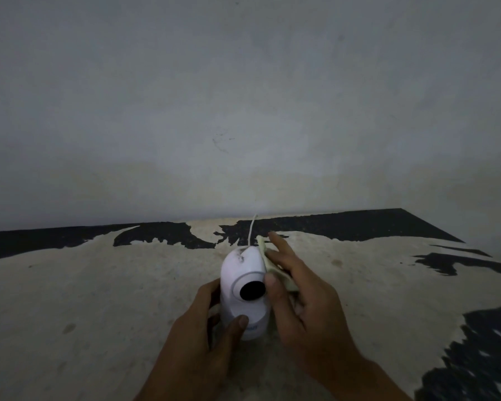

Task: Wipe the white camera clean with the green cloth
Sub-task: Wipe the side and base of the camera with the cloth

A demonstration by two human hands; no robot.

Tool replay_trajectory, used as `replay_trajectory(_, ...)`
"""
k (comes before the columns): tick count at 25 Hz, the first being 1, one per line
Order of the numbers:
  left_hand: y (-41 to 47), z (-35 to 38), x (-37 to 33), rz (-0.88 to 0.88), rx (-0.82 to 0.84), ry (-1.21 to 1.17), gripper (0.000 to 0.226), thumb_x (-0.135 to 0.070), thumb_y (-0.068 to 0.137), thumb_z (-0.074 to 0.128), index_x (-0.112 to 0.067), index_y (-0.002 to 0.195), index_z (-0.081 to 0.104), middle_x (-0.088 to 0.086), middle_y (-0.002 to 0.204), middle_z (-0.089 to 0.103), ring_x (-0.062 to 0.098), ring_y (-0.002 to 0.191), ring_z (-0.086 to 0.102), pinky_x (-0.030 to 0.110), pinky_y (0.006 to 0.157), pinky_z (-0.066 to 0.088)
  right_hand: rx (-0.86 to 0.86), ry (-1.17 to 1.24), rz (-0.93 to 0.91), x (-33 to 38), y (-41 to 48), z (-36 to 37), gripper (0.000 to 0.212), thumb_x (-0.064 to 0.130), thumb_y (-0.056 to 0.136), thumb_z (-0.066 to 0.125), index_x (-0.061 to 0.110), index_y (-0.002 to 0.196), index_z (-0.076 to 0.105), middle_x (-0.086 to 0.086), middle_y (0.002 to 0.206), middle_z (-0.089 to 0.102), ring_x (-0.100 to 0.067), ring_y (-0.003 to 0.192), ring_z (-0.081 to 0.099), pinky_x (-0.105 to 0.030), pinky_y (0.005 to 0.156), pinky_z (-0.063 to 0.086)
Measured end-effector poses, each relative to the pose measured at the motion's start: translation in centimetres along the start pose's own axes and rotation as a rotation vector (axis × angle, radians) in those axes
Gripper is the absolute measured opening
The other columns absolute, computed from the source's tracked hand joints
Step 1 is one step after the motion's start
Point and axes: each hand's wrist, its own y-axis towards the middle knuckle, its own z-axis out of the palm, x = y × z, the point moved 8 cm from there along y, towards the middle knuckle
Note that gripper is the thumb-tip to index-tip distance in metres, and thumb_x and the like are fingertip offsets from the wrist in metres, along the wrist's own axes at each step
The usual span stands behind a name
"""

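A white camera (245,267) with a round black lens stands on a worn tabletop (128,285), with dark smudges near its top. My left hand (206,328) grips its base, the thumb across the front. My right hand (298,293) presses a pale green cloth (272,266) against the camera's right side, thumb next to the lens ring. Most of the cloth is hidden under my fingers. A thin white cable (251,229) runs from the camera's back toward the wall.
The tabletop is beige with black patches where the surface has peeled, mostly along the far edge and at the right. A plain grey wall (243,111) rises right behind the table. The light is dim.
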Motion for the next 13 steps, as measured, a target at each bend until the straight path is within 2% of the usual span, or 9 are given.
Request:
replay_trajectory(2,-0.1,0.0,-0.1,-0.008,0.0,-0.006,0.055,-0.038,0.077,0.061,-0.039,0.122,0.03,-0.024,0.11,0.041,-0.002,0.095,0.045,0.007,0.08,0.037,0.025,0.01,0.032,-0.4,-0.1,0.4,0.044,0.035,0.097,0.039,0.021,0.139,0.042,0.007,0.139,0.052,0.006,0.123,0.047,-0.015,0.098,0.044)
replay_trajectory(3,-0.1,0.0,-0.1,-0.006,0.003,-0.005,0.055,-0.038,0.077,0.061,-0.039,0.122,0.03,-0.023,0.111,0.042,-0.001,0.097,0.045,0.007,0.08,0.037,0.035,0.005,0.037,-0.6,-0.1,0.5,0.044,0.035,0.098,0.037,0.021,0.139,0.04,0.005,0.138,0.053,0.006,0.123,0.047,-0.016,0.099,0.044)
replay_trajectory(5,-0.1,0.1,-0.2,0.001,0.01,0.0,0.054,-0.045,0.073,0.059,-0.042,0.117,0.029,-0.025,0.109,0.043,-0.002,0.095,0.046,0.002,0.071,0.036,-0.002,-0.08,-0.048,0.1,0.0,0.4,0.047,0.039,0.098,0.034,0.017,0.139,0.038,-0.001,0.138,0.052,0.005,0.126,0.044,-0.017,0.103,0.04)
replay_trajectory(7,-0.1,0.1,-0.2,-0.006,0.007,0.003,0.055,-0.048,0.069,0.058,-0.043,0.115,0.028,-0.026,0.107,0.042,-0.003,0.093,0.046,0.001,0.065,0.035,-0.031,-0.21,-0.188,1.1,-0.3,0.7,0.052,0.039,0.1,0.028,0.005,0.137,0.039,-0.008,0.139,0.05,-0.01,0.129,0.045,-0.025,0.106,0.038)
replay_trajectory(11,0.0,0.2,0.1,-0.027,0.008,-0.005,0.059,-0.042,0.074,0.061,-0.035,0.125,0.032,-0.023,0.11,0.043,0.0,0.097,0.045,0.0,0.066,0.034,-0.093,-0.364,-0.255,1.9,-0.3,0.1,0.055,0.038,0.101,0.02,0.003,0.132,0.048,-0.01,0.134,0.055,-0.018,0.12,0.055,-0.035,0.096,0.05)
replay_trajectory(13,0.1,0.3,0.1,-0.021,0.015,-0.017,0.068,-0.049,0.067,0.058,-0.032,0.128,0.032,-0.022,0.111,0.044,0.002,0.1,0.046,0.003,0.073,0.035,-0.079,-0.455,-0.349,2.9,-0.6,0.2,0.051,0.034,0.101,0.02,0.006,0.13,0.05,-0.008,0.134,0.055,-0.021,0.123,0.053,-0.036,0.098,0.047)
